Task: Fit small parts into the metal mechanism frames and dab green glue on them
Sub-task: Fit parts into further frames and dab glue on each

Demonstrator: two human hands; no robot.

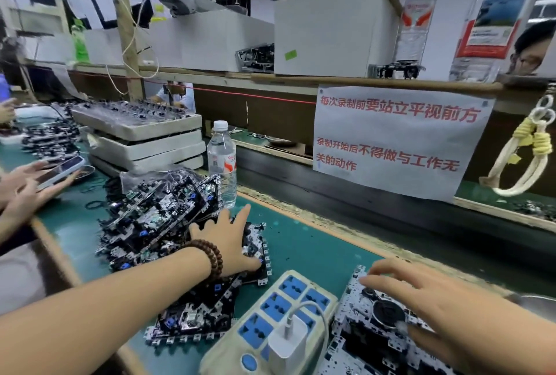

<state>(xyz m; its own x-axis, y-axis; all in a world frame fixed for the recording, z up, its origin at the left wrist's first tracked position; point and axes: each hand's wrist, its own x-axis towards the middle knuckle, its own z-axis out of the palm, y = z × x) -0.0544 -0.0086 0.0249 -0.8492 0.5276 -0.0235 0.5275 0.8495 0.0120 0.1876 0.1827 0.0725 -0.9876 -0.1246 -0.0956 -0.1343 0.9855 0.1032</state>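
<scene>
**Both hands resting on mechanism frames at the green bench**

Now the person is reaching the left hand (230,241) forward over the green mat (304,250). Its fingers are lying nearly straight and spread wide, and the palm is pressing down on a metal mechanism frame (259,250) that is lying flat near the middle of the bench. The thumb is touching the near edge of this frame; the fingers are not closing around anything. A brown bead bracelet (210,257) is sitting on the left wrist.

The right hand (433,299) is resting at the near right, on top of another frame (361,311) which is lying on a small stack. Its fingers are loosely bent and spread over the frame, and the thumb is touching beside a round black part (386,311). Whether it is pinching some small part, one cannot tell.

A third frame (195,314) is lying under the left forearm. A big untidy pile of frames (156,218) is standing just left of the left hand. Between the two hands a beige power strip (279,311) with blue sockets is lying, and a white charger (285,341) is plugged into it.

Farther away, a water bottle (222,164) is standing upright just behind the pile, beside stacked grey trays (141,140). A paper notice (397,140) with red characters is hanging on the far right. At the left edge, another person's hands are holding a phone (61,171).
</scene>
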